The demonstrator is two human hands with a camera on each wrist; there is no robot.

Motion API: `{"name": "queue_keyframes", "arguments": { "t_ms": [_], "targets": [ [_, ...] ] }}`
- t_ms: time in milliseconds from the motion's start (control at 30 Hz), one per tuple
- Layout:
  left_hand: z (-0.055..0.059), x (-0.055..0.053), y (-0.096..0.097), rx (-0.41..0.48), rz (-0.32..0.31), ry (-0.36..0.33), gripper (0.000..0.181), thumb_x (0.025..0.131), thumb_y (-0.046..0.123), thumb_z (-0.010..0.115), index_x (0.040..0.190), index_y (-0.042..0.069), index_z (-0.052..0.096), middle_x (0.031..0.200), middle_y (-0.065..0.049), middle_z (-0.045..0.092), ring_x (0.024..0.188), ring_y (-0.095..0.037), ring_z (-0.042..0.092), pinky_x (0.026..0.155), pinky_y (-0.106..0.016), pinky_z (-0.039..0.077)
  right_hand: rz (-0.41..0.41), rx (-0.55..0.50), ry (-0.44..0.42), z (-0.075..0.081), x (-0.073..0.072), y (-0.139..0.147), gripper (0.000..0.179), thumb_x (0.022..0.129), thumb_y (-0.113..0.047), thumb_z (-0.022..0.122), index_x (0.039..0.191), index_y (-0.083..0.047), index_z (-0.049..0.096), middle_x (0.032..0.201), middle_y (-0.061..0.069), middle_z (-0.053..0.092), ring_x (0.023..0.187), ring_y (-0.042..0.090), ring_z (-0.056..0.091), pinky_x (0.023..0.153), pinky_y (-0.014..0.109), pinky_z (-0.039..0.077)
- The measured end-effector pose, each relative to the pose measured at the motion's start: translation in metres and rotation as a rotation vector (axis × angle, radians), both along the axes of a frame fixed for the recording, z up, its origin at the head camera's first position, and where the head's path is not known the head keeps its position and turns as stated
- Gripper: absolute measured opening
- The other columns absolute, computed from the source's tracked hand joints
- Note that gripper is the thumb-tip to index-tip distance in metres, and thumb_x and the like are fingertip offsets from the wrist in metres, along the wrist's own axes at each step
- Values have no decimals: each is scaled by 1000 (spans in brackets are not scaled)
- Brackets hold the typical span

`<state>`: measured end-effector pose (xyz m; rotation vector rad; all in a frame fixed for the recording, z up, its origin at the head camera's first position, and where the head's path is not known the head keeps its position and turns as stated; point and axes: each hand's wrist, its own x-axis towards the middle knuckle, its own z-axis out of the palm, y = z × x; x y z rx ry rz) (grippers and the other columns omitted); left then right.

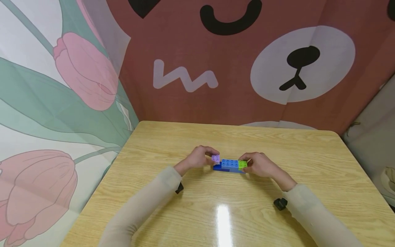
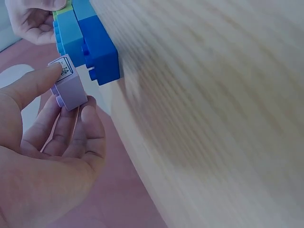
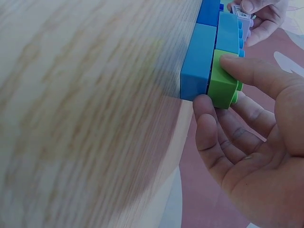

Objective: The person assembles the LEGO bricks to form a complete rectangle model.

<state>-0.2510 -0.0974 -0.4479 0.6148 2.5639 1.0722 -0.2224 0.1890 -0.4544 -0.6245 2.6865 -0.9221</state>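
A two-layer row of toy building bricks lies on the wooden table. Its bottom layer has a dark blue brick (image 2: 103,52) at the left and a lighter blue brick (image 3: 197,61) at the right. On top sit a light blue brick (image 1: 229,163) and, at the right end, a green brick (image 3: 222,85). My left hand (image 1: 199,157) pinches a purple brick (image 2: 72,90) bearing a small printed label, tilted close by the bare studs of the dark blue brick. With thumb and fingers, my right hand (image 1: 260,165) grips the green brick at its outer end.
The wooden table (image 1: 197,206) reaches to a brown curtain (image 1: 231,103) with a bear face behind it. A flower-printed curtain (image 1: 86,127) hangs at the left. Black wrist devices (image 1: 280,203) sit below both sleeves.
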Motion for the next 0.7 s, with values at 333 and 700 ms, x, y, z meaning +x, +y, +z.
{"name": "queue_keyframes", "arguments": {
  "t_ms": [333,700],
  "targets": [
    [-4,4,4,-14,-25,-34,36,88,14,77,124,18,70,121,2,70,114,-17,64,96,-33,53,-7,-11,-9,-1,0,-1,30,87,-16,77,116,-11,70,102,4,73,82,12,65,65,28,52],
    [-3,5,6,-32,-47,-36,37,89,15,77,125,16,70,124,-1,70,115,-17,66,98,-35,53,0,-12,-1,1,1,0,29,88,-15,76,115,-12,70,100,3,73,79,10,64,63,27,52]
  ]
}}
